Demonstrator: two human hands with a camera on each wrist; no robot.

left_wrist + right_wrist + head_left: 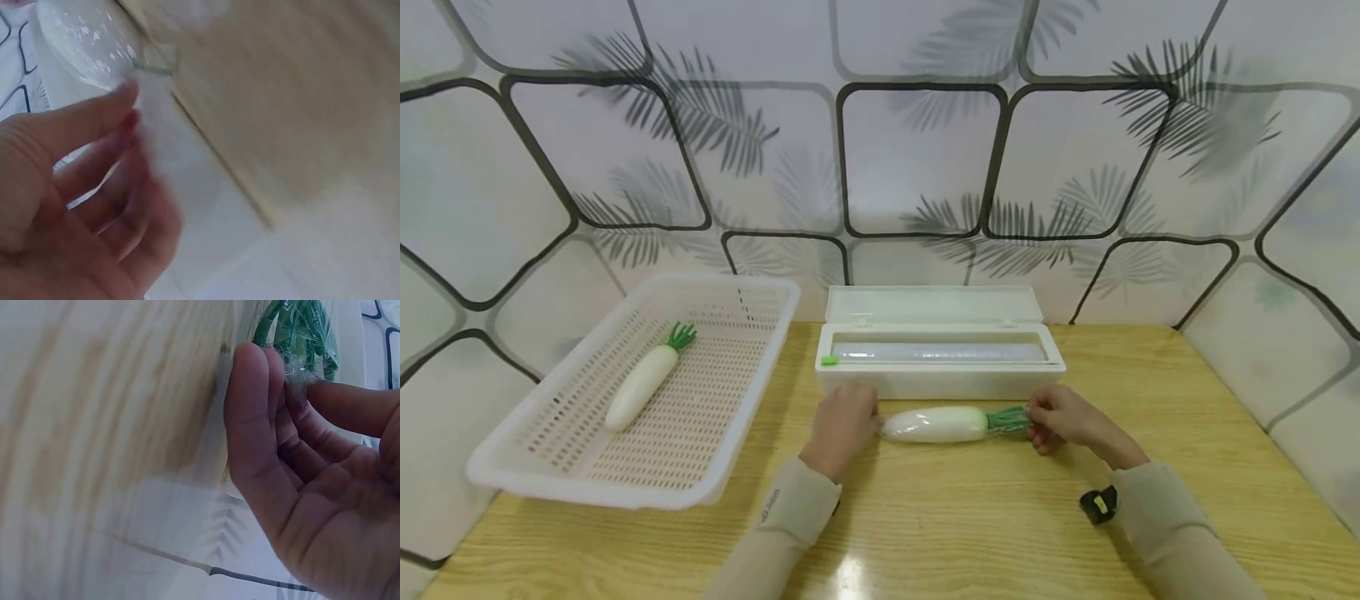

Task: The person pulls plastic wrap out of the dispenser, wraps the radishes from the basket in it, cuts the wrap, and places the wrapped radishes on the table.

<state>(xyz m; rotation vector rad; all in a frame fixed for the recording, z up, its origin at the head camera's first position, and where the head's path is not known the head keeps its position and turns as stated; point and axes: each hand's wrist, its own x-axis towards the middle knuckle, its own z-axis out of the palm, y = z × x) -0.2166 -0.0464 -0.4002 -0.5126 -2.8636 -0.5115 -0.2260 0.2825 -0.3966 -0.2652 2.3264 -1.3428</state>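
A white radish (936,425) with green tops lies crosswise between the two hands, covered in shiny plastic wrap. At its tapered end the left hand (844,425) pinches the wrap between thumb and fingers; in the left wrist view the radish's glossy, wrapped body (87,44) shows just beyond the thumb tip. At the leafy end, the right hand (1067,421) pinches a gathered end of the wrap. The right wrist view shows this crinkled plastic wrap (300,374) between thumb and fingers, against the green leaves (306,331).
Behind the radish stands a white wrap dispenser (940,385), its lid (934,305) up, a film roll (936,352) inside and a green slider (829,361) at its left. A white basket (730,467) at left holds another radish (642,387). Patterned panels enclose the wooden table (955,533).
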